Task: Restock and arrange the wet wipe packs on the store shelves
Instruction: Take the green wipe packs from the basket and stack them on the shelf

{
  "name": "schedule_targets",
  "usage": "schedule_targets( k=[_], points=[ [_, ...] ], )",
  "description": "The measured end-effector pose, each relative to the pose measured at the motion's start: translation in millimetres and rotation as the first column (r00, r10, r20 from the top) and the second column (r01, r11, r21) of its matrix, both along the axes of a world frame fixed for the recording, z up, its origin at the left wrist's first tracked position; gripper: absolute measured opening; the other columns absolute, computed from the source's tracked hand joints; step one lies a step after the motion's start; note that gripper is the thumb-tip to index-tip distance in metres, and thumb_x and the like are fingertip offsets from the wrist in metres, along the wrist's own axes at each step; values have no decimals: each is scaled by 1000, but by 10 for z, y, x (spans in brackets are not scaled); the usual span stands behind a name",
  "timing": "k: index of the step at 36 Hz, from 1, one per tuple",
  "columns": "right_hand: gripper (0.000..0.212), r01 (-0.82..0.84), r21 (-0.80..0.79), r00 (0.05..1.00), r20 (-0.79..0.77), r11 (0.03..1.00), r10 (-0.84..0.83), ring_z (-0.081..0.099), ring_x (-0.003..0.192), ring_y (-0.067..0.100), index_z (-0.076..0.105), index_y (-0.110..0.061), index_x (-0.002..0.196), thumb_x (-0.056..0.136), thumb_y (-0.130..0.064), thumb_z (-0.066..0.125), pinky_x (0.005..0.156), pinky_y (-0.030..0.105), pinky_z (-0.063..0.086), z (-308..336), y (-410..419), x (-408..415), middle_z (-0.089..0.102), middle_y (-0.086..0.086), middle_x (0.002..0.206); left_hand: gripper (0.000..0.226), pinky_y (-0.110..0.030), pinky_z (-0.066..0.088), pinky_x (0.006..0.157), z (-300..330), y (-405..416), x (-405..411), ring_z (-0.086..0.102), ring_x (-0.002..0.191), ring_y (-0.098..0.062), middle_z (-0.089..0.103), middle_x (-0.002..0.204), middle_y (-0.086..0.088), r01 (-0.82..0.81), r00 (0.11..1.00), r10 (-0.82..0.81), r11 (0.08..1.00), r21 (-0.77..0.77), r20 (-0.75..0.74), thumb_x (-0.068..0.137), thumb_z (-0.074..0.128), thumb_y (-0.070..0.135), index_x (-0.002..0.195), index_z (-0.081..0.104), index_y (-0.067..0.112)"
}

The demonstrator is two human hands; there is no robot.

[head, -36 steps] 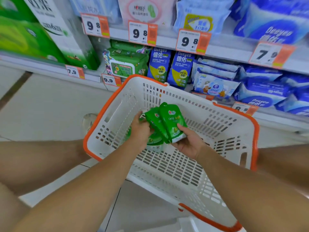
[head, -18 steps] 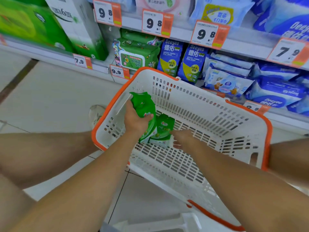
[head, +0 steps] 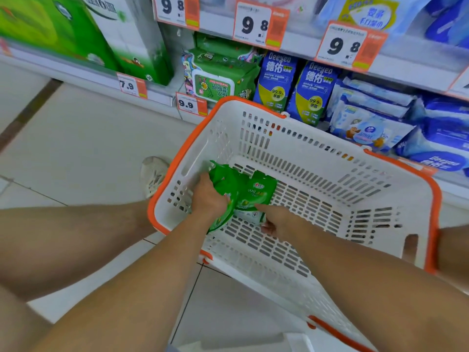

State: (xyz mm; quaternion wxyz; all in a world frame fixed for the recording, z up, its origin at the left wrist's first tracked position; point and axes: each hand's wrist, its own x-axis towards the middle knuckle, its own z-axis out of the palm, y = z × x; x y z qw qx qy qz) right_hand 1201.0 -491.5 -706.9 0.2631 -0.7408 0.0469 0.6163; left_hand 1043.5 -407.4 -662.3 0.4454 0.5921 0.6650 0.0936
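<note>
In basket [head: 299, 138]: both hands, green packs [head: 243, 191].

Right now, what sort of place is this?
Most likely a shop aisle, in the wipes and tissue section. Stocked shelves carry orange price tags on their edges, packaged blue wipe packs stand in rows, and a white shopping basket with an orange rim sits on the tiled floor.
</note>
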Motion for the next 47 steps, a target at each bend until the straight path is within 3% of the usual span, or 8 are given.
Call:
schedule_targets(
  k=[5, 12, 17, 23, 28, 36, 42, 47],
  points=[
    [30, 39, 102, 999, 2, 994, -39, 70, 89, 23, 64, -5, 112, 89, -22, 71, 84, 38, 60, 22, 7, -8, 71, 13, 100, 64, -46, 47, 104, 25, -49, 25, 56, 120, -29, 61, 126, -8, 14, 1000, -14, 1000, -17, -16, 76, 80, 5, 132, 50, 13],
    [26, 181, 260, 973, -189, 949, -134, 66, 72, 21, 64, -4, 113, 88, -7, 58, 48, 26, 51, 378, -155, 202, 69, 13, 99, 61, -46, 51, 99, 138, -64, 27, 61, 111, -26, 64, 119, -5, -93, 991, 105, 986, -138, 87, 72, 87, 13, 125, 56, 15],
    [57, 40, 400, 967, -247, 916, 65, 68, 99, 35, 60, 0, 125, 68, -3, 59, 84, 43, 58, 712, -157, 459, 70, 20, 118, 54, -39, 54, 94, 411, -83, 124, 68, 99, -20, 72, 112, -5, -154, 895, 279, 925, -346, 348, 74, 85, 36, 119, 63, 16],
    [39, 36, 597, 969, -218, 801, 119, 71, 104, 26, 60, -15, 131, 93, -22, 66, 88, 41, 58, 1332, 25, 543, 74, 9, 115, 56, -42, 52, 98, 1107, -133, 549, 64, 109, -19, 66, 124, 1, -133, 827, 257, 954, -270, 500, 86, 61, 61, 127, 58, 22],
    [39, 67, 738, 963, -225, 672, 151, 66, 116, 30, 57, -18, 134, 96, -24, 61, 102, 51, 49, 1902, 162, 459, 69, 10, 125, 120, -50, 44, 105, 1387, 48, 683, 56, 126, -26, 54, 144, -4, -132, 803, 232, 968, -215, 549, 52, 29, 106, 144, 45, 31],
    [43, 288, 894, 944, -326, 344, 56, 68, 111, 33, 60, -7, 129, 88, -18, 62, 92, 47, 56, 2963, 364, 309, 69, 17, 122, 74, -36, 52, 96, 2970, -39, 482, 63, 111, 1, 65, 122, 23, 229, 783, -272, 962, 148, 559, 72, 78, 57, 135, 40, 50],
    [55, 113, 972, 988, -132, 204, 80, 67, 109, 39, 59, -4, 129, 77, -9, 78, 94, 55, 53, 3666, 430, 84, 69, 20, 120, 72, -41, 57, 74, 3685, 5, 470, 74, 80, -33, 74, 99, -22, 48, 413, 194, 971, -234, 890, 94, 34, 66, 101, 75, 7],
    [54, 71, 982, 996, -79, 175, 36, 69, 107, 35, 59, -7, 129, 78, -15, 73, 92, 52, 55, 4023, 538, 16, 72, 16, 116, 53, -52, 53, 85, 3971, 263, 488, 69, 73, -35, 71, 86, -22, -202, 356, 341, 937, -285, 870, 101, 39, 49, 104, 65, 3]
  ],
)
